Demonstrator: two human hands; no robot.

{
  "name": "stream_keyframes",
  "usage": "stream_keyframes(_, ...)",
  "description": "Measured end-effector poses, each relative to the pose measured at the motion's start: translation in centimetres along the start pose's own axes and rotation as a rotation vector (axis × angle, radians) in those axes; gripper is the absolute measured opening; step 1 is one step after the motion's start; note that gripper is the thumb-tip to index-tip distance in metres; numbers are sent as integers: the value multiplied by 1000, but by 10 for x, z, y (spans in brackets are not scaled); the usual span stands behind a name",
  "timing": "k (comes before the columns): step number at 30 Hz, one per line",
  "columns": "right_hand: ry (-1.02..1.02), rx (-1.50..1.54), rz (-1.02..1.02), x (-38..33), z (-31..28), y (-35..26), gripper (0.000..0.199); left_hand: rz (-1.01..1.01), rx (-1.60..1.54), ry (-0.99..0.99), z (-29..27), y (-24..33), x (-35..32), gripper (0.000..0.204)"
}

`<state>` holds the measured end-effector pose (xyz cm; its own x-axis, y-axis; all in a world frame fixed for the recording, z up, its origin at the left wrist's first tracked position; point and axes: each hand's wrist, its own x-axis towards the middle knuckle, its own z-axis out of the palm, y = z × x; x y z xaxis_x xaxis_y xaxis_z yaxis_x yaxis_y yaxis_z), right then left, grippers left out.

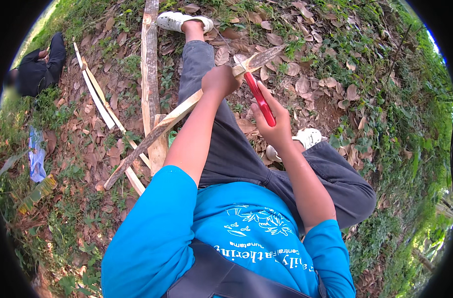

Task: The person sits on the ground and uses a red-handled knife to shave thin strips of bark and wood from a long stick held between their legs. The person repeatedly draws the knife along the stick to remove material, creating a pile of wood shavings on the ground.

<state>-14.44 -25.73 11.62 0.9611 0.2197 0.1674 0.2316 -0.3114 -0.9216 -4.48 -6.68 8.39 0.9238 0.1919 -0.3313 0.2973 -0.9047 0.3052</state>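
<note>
My left hand [220, 82] is closed in a fist around a long wooden branch [174, 116]. The branch slants across my left forearm, from the lower left up to the upper right. Pale wood shows along its stripped middle, while both ends keep brown bark. In my right hand [276, 119] is the red handle of a hand saw [258, 97], gripped between fingers and thumb. Its thin blade is hard to make out; it runs up and left from the handle, by the pale cut part of the branch just beyond my left fist.
A long half-stripped pole [150, 64] lies ahead by my outstretched left leg, with a wood block [158, 149] near its end. Split pale strips [99, 97] lie on the left. A person in dark clothes [40, 69] sits far left, above a blue plastic bag [36, 154]. Dry leaves cover the ground.
</note>
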Motion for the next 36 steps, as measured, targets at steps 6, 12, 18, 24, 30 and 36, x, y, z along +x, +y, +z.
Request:
stream_keyframes(6,-22,-66,52,-53,-34,-3,61,-22,-19,-79,3,-5,21,49)
stream_keyframes(12,-69,-72,153,-96,-95,-83,60,-19,22,34,9,-4,23,46)
stream_keyframes(18,-75,-56,119,-72,-112,-96,55,42,8,93,12,-8,18,45)
stream_keyframes(24,-106,-104,158,-71,-113,-90,55,54,-11,63,9,-8,16,48)
stream_keyframes(30,-168,-150,240,-76,-121,-121,58,66,8,75,10,-5,14,48)
stream_keyframes(36,-103,-80,132,-56,-90,-87,56,115,32,89,12,7,0,36)
